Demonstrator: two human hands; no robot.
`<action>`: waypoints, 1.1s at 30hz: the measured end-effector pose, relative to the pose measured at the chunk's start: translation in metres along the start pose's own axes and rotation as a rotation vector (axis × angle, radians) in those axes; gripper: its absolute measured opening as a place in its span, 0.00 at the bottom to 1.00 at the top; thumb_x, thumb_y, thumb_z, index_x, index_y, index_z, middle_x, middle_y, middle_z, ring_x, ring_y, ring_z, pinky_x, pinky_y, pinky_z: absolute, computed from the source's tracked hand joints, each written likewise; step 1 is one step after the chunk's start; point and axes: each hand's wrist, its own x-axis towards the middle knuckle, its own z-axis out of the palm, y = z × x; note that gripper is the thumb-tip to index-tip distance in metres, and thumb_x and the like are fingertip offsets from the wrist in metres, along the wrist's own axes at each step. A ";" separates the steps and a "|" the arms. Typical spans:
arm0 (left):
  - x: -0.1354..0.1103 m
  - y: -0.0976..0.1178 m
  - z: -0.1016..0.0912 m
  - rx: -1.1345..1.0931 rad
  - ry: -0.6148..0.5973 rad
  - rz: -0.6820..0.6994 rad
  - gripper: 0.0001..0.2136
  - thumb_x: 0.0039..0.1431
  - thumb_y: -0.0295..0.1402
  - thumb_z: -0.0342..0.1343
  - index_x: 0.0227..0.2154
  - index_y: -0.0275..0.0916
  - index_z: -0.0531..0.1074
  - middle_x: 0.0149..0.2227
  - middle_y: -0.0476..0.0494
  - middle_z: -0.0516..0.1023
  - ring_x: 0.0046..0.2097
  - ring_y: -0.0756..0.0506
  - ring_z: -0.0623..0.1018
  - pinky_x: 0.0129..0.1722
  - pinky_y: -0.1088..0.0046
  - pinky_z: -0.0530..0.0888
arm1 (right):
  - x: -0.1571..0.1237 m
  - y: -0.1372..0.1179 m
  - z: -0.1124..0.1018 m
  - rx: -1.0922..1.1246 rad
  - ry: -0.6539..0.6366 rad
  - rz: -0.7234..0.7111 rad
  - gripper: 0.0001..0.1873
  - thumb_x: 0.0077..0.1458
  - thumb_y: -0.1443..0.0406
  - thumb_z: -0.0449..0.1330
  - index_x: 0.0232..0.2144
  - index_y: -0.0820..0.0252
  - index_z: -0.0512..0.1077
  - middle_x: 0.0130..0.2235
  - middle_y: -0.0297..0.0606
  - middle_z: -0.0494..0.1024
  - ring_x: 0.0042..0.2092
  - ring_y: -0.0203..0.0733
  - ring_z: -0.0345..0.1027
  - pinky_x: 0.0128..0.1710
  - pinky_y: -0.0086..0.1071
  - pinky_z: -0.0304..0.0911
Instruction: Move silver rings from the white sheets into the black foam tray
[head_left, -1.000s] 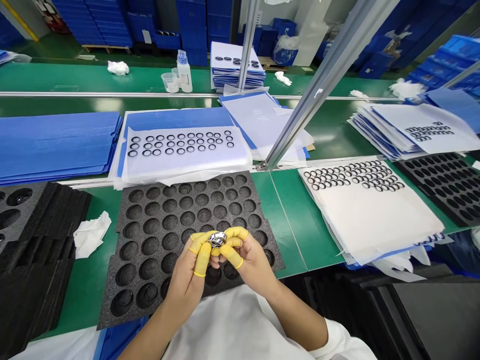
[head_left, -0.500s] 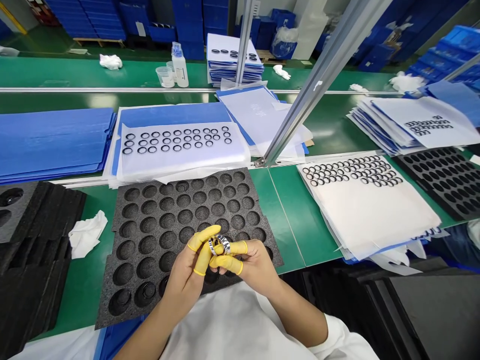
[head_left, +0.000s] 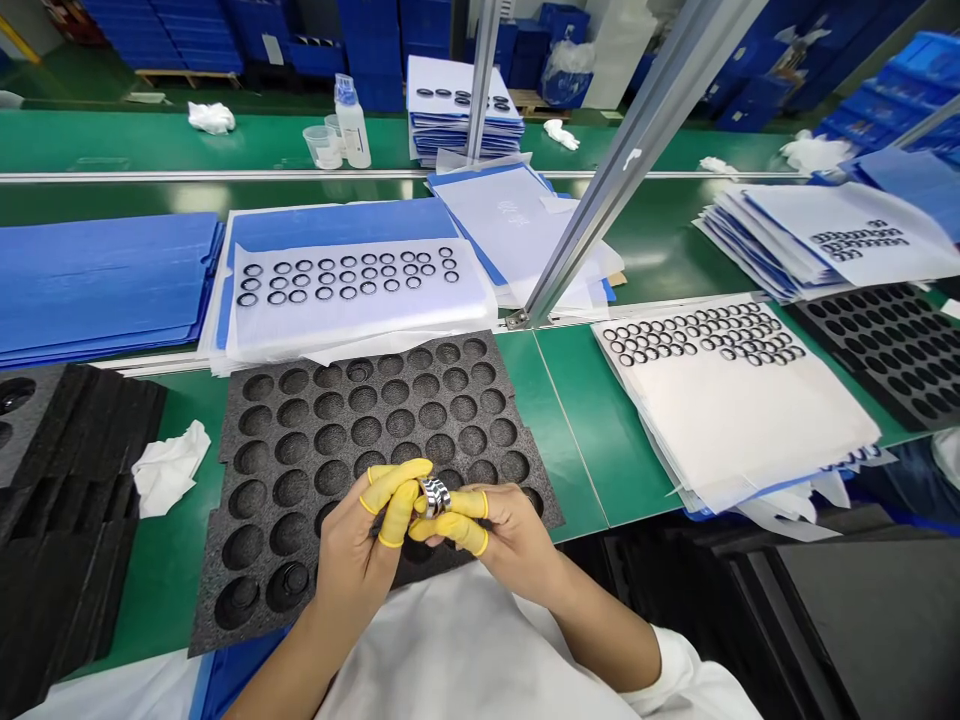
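My left hand (head_left: 360, 550) and my right hand (head_left: 504, 535) meet over the near edge of a black foam tray (head_left: 300, 440) full of round pockets. Both wear yellow finger cots. Together they pinch a small shiny metal ring (head_left: 433, 496) between the fingertips, held on edge. Two pockets at the tray's near left corner hold dark parts (head_left: 294, 580). Beyond the tray lies a white sheet (head_left: 360, 310) with rows of black rings (head_left: 345, 277).
Another white sheet stack (head_left: 742, 410) with rings lies to the right, a second foam tray (head_left: 885, 350) past it. Stacked black foam (head_left: 60, 480) and a white cloth (head_left: 169, 468) are on the left. Blue sheets (head_left: 105, 280), a slanted metal post (head_left: 600, 190) and a bottle (head_left: 352, 120) stand farther back.
The ring has been turned in my fingertips from flat to on edge. Both hands have dropped slightly toward me; my view has tilted a little.
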 end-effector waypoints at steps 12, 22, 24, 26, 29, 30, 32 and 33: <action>-0.008 0.000 -0.001 -0.096 -0.023 -0.077 0.14 0.70 0.32 0.55 0.55 0.47 0.78 0.44 0.45 0.85 0.41 0.48 0.83 0.40 0.76 0.79 | -0.005 -0.007 0.006 0.147 -0.005 0.096 0.19 0.55 0.49 0.70 0.31 0.59 0.86 0.25 0.37 0.82 0.23 0.35 0.74 0.27 0.26 0.72; -0.012 0.002 -0.005 -0.253 -0.074 -0.188 0.23 0.62 0.35 0.66 0.60 0.50 0.75 0.50 0.43 0.85 0.43 0.45 0.85 0.44 0.73 0.82 | -0.008 -0.009 0.003 -0.176 0.123 -0.151 0.16 0.59 0.51 0.68 0.31 0.57 0.86 0.22 0.36 0.79 0.21 0.33 0.68 0.21 0.25 0.62; -0.013 0.002 -0.005 -0.240 -0.063 -0.212 0.24 0.61 0.35 0.67 0.60 0.49 0.75 0.52 0.43 0.85 0.46 0.43 0.85 0.46 0.71 0.82 | -0.008 -0.011 0.003 -0.195 0.105 -0.163 0.18 0.61 0.51 0.66 0.31 0.57 0.86 0.23 0.36 0.80 0.22 0.34 0.70 0.22 0.25 0.63; -0.013 0.003 -0.005 -0.229 -0.063 -0.237 0.23 0.61 0.37 0.67 0.59 0.47 0.76 0.52 0.42 0.85 0.47 0.41 0.85 0.46 0.69 0.83 | -0.008 -0.013 0.002 -0.198 0.083 -0.152 0.20 0.64 0.50 0.63 0.31 0.56 0.85 0.22 0.36 0.80 0.23 0.34 0.72 0.23 0.25 0.65; -0.011 0.005 -0.006 -0.226 -0.077 -0.256 0.23 0.61 0.40 0.66 0.59 0.47 0.76 0.52 0.42 0.85 0.46 0.41 0.86 0.46 0.68 0.83 | -0.008 -0.019 0.002 -0.166 0.055 -0.113 0.21 0.65 0.50 0.61 0.34 0.57 0.85 0.21 0.35 0.79 0.21 0.34 0.72 0.23 0.25 0.67; -0.010 0.006 -0.007 -0.224 -0.083 -0.260 0.23 0.61 0.40 0.66 0.59 0.47 0.76 0.52 0.42 0.85 0.46 0.41 0.86 0.46 0.68 0.83 | -0.008 -0.020 0.002 -0.151 0.045 -0.100 0.20 0.66 0.50 0.60 0.36 0.57 0.85 0.21 0.35 0.79 0.21 0.34 0.73 0.23 0.24 0.68; -0.008 0.008 -0.007 -0.215 -0.098 -0.276 0.23 0.62 0.39 0.65 0.59 0.46 0.76 0.52 0.42 0.85 0.47 0.40 0.86 0.47 0.67 0.83 | -0.008 -0.023 0.002 -0.136 0.031 -0.083 0.21 0.67 0.51 0.58 0.40 0.58 0.85 0.21 0.35 0.79 0.21 0.35 0.74 0.24 0.24 0.69; -0.007 0.009 -0.007 -0.210 -0.103 -0.285 0.23 0.61 0.40 0.66 0.59 0.46 0.76 0.51 0.42 0.85 0.48 0.40 0.86 0.48 0.67 0.83 | -0.008 -0.024 0.002 -0.136 0.025 -0.077 0.21 0.68 0.52 0.57 0.41 0.58 0.84 0.21 0.34 0.79 0.22 0.35 0.75 0.25 0.24 0.69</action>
